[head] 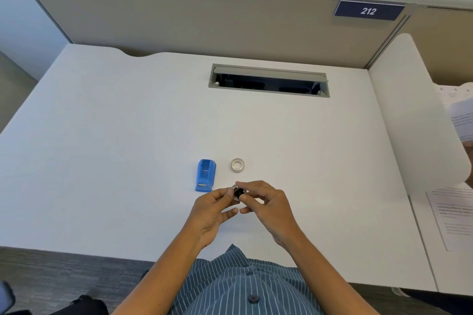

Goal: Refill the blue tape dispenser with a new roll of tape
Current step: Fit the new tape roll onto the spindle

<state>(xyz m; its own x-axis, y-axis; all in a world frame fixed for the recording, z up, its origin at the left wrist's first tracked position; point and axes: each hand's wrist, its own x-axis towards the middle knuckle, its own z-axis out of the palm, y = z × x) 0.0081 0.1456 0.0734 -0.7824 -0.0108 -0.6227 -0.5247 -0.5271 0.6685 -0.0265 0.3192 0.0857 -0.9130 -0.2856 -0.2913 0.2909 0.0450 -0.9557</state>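
Observation:
The blue tape dispenser (205, 175) lies on the white desk (128, 161), its cavity open and without a roll in it. To its right a clear tape roll (237, 164) lies flat on the desk. Just in front of these, my left hand (212, 215) and my right hand (266, 206) meet above the desk. Between their fingertips they pinch a second clear tape roll with a small black hub (238, 193) in its middle. The fingers hide most of that roll.
An open cable hatch (268, 80) is set into the desk further back. A beige partition with a "212" sign (368, 11) stands behind. A white divider (414, 115) borders the right side, with papers (453, 215) beyond it.

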